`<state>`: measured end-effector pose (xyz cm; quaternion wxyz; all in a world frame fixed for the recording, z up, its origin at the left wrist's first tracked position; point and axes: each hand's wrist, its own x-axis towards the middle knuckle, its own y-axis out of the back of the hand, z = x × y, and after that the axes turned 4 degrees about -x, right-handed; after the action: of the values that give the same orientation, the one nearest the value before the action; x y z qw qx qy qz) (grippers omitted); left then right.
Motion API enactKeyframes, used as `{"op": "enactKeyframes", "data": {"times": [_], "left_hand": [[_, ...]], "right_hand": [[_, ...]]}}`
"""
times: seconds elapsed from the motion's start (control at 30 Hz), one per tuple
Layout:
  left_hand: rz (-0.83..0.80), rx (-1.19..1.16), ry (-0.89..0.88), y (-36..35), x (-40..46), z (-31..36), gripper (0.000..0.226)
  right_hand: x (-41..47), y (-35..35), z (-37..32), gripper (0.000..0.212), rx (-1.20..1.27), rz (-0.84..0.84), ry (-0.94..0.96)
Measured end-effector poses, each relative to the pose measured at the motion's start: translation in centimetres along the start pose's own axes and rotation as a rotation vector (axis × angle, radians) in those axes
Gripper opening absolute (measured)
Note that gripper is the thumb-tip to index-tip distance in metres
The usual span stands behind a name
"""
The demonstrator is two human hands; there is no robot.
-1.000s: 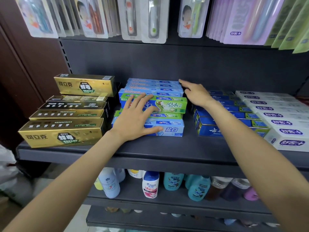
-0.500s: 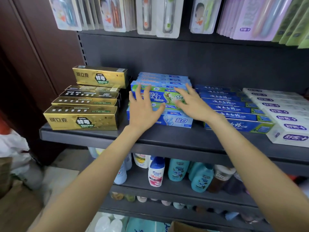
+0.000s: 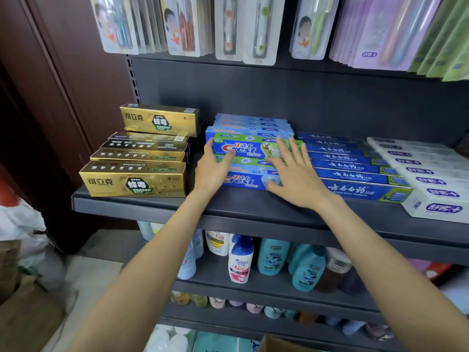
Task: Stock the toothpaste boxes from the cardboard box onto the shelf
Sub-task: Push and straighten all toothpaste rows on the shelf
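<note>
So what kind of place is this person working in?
Most likely a shop's toiletries aisle: stacked gold toothpaste boxes on a dark metal shelf, carded toothbrushes hanging above, plastic shampoo bottles below.

dark shelf [image 3: 253,209] | gold boxes [image 3: 137,180] left | Crest boxes [image 3: 243,180] centre | blue boxes [image 3: 355,190], white boxes [image 3: 436,207] right

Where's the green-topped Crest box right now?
Head view, centre: the green-topped Crest box tops the Crest stack, between gold boxes and dark-blue boxes.
</note>
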<state>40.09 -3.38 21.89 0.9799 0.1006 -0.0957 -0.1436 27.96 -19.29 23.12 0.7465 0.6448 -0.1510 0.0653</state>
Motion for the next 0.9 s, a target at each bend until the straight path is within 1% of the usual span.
{"op": "enactKeyframes", "data": {"times": [0.07, 0.17, 0.23, 0.3, 0.4, 0.57, 0.7, 0.9], "left_hand": [[0.024, -0.134, 0.040, -0.4, 0.4, -0.1, 0.062], [0.067, -0.367, 0.153, -0.6, 2.1, 0.0, 0.055], [0.019, -0.505, 0.231, -0.4, 3.2, -0.3, 0.050], [-0.053, -0.590, 0.273, -0.1, 3.7, -0.6, 0.048], [-0.098, -0.541, 0.264, -0.3, 3.9, -0.6, 0.041], [-0.060, -0.487, 0.265, -0.2, 5.1, -0.7, 0.050], [-0.120, -0.493, 0.309, -0.5, 6.3, -0.3, 0.049], [-0.175, -0.429, 0.240, -0.5, 7.6, -0.3, 0.046]], "right_hand": [[-0.1, 0.1, 0.2, 0.061, 0.043, 0.015, -0.014], [-0.4, 0.3, 0.5, 0.072, 0.055, 0.004, -0.005], [-0.4, 0.5, 0.7, 0.077, 0.047, -0.024, 0.002], [-0.4, 0.7, 0.9, 0.078, 0.035, -0.047, 0.004], [-0.3, 0.6, 1.0, 0.077, 0.045, -0.059, 0.011], [-0.1, 0.5, 1.2, 0.069, 0.085, -0.025, -0.017], [-0.3, 0.5, 1.4, 0.066, 0.089, -0.001, -0.013], [-0.3, 0.6, 1.6, 0.065, 0.069, 0.003, -0.018]]}}
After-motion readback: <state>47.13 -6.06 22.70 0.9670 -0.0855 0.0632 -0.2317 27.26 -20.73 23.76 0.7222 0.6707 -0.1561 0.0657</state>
